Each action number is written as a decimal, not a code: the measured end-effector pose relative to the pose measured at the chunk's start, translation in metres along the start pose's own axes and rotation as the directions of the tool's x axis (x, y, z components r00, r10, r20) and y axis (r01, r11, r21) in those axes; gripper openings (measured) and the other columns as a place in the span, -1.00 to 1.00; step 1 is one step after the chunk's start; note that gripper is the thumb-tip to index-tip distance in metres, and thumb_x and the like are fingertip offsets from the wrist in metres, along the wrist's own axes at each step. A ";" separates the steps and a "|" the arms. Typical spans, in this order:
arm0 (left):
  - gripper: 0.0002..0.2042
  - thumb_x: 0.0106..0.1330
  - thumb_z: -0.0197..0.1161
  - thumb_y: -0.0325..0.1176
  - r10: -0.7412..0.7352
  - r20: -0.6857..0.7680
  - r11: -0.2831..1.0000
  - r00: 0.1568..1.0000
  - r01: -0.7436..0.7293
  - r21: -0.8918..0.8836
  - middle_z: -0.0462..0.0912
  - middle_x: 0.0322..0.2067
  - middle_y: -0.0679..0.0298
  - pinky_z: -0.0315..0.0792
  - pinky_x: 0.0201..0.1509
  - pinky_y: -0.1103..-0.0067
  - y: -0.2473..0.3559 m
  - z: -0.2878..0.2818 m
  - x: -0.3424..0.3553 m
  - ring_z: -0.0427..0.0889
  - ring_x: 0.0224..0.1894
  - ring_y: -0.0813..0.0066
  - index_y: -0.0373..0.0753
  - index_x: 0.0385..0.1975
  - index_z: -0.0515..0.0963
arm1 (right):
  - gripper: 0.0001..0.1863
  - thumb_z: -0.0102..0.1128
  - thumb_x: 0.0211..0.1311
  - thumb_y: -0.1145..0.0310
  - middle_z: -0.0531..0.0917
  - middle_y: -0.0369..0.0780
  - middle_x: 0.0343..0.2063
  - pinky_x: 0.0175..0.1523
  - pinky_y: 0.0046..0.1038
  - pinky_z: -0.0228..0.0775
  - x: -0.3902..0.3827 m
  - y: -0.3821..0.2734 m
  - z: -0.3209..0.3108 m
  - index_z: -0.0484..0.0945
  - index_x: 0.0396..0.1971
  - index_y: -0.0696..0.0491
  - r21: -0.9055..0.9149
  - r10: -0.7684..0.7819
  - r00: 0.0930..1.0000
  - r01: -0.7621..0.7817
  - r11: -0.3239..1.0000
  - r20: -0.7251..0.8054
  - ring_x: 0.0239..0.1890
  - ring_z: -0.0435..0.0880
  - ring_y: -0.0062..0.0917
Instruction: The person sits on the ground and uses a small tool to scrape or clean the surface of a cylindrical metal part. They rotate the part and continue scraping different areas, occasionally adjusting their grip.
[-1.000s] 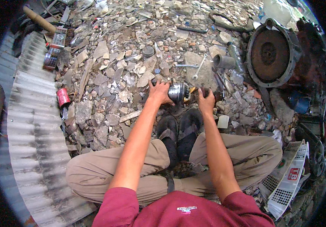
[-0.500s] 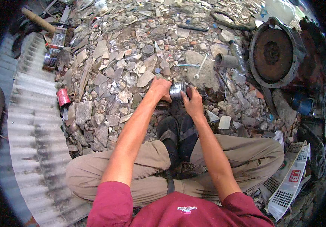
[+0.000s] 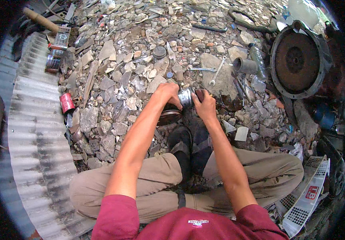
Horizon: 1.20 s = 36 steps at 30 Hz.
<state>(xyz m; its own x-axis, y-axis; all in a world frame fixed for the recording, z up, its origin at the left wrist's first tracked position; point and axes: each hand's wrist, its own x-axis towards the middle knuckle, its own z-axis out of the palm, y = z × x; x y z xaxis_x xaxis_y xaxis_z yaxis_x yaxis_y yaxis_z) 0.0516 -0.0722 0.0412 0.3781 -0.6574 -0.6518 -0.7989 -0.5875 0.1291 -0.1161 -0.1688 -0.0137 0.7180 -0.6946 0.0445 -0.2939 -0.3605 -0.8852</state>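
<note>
Between my feet and the wrenches, my left hand is closed on the left part of a shiny metal cylindrical part. Below that hand is a dark, wider round end with a bright rim; whether it joins the cylinder is hard to tell. My right hand grips the right end of the cylinder, thumb raised along it, partly hiding that end. Two wrenches, one lying sideways and one upright in view, rest on a flat stone just beyond my hands.
Rubble covers the ground. At right are a large rusty flanged housing, a plastic bottle, a grey pipe piece and white perforated panels. Corrugated sheeting, a red can and a wooden handle are at left.
The metal part has been turned, its dark wide end now showing lower left under my left hand. My right hand has moved left onto the cylinder.
</note>
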 end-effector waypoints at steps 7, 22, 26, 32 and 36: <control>-0.17 -0.47 0.56 0.33 -0.034 0.069 0.997 0.997 0.039 -0.066 0.75 -0.21 0.03 0.60 -0.07 0.33 -0.002 -0.002 0.026 0.74 -0.16 0.19 -0.38 -0.34 0.71 | -0.65 0.25 0.27 0.31 0.67 0.05 -0.30 -0.05 -0.18 0.48 -0.002 0.024 -0.003 0.57 -0.06 0.25 -0.171 -0.108 0.958 0.064 0.983 -0.264 -0.20 0.67 -0.07; -0.18 -0.08 0.38 0.35 -0.056 -0.111 0.890 0.992 -0.001 -0.456 0.72 -0.12 -0.06 0.53 0.10 0.31 -0.013 0.031 0.041 0.68 -0.02 0.02 -0.34 -0.04 0.65 | -0.80 0.29 0.20 0.45 0.60 0.01 -0.27 -0.14 -0.11 0.47 -0.001 0.013 0.000 0.57 -0.23 0.20 -0.220 -0.324 0.942 0.300 0.928 -0.085 -0.22 0.62 0.02; -0.41 0.28 0.17 0.19 -0.115 -0.200 0.714 0.973 -0.059 -0.698 0.67 -0.06 -0.11 0.49 0.12 0.22 -0.031 0.024 0.038 0.64 0.05 -0.05 -0.25 0.00 0.64 | -0.85 0.26 0.20 0.48 0.59 -0.01 -0.30 -0.17 -0.12 0.47 -0.001 0.010 0.006 0.57 -0.26 0.19 -0.195 -0.296 0.954 0.280 0.940 -0.057 -0.25 0.62 -0.01; -0.59 0.39 0.12 0.06 -0.409 -0.507 0.759 0.759 -0.027 -0.651 0.68 -0.14 -0.05 0.51 0.00 0.17 0.010 0.053 0.030 0.65 -0.05 -0.07 -0.13 -0.06 0.64 | -0.86 0.23 0.17 0.51 0.58 0.01 -0.33 -0.18 -0.11 0.46 0.039 0.005 0.024 0.58 -0.27 0.19 -0.292 -0.381 0.924 0.369 0.882 0.016 -0.26 0.60 -0.01; -0.62 0.39 0.12 0.05 -0.425 -0.519 0.775 0.742 0.002 -0.632 0.71 -0.20 -0.02 0.54 -0.06 0.16 0.017 0.044 0.024 0.68 -0.13 -0.07 -0.10 -0.08 0.65 | -0.82 0.24 0.17 0.49 0.57 0.02 -0.32 -0.18 -0.09 0.43 0.058 0.015 0.032 0.60 -0.22 0.20 -0.334 -0.422 0.904 0.418 0.845 0.062 -0.27 0.57 0.00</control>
<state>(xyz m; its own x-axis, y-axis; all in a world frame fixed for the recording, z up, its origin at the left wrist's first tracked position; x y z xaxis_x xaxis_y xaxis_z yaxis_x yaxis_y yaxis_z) 0.0264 -0.0774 -0.0055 0.8628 -0.4827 -0.1504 -0.3231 -0.7551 0.5704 -0.0582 -0.1948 -0.0390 0.8125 -0.4373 0.3856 -0.1595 -0.8028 -0.5745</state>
